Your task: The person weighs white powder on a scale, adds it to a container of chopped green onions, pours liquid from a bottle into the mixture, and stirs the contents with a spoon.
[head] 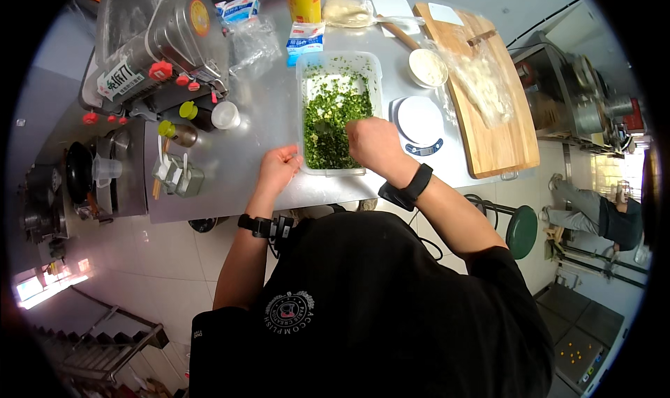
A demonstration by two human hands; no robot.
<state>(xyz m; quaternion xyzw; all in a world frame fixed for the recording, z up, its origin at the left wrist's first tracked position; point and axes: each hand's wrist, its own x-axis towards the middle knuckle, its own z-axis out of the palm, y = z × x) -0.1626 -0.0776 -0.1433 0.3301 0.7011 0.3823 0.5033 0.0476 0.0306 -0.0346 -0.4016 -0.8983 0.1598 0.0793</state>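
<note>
A translucent plastic container (339, 172) stands near the front edge of the steel table, holding chopped green vegetables (335, 105) with small pale-yellow bits. My left hand (281, 169) is at its near left side, thumb and fingers against the rim. Over the container's right side is my right hand (372, 144), back upward and fingers curled down. Its palm and fingertips are hidden, so whether it holds something is not visible. Just right of the container lies a white kitchen scale (420, 120). A white bowl of pale contents (428, 68) stands behind the scale.
A wooden board (497, 147) with a plastic bag of pale food (484, 92) lies at right. On the left are a metal machine (178, 42), capped bottles (178, 132) and a spice holder (180, 177). A green stool (522, 232) and another person (602, 209) are farther right.
</note>
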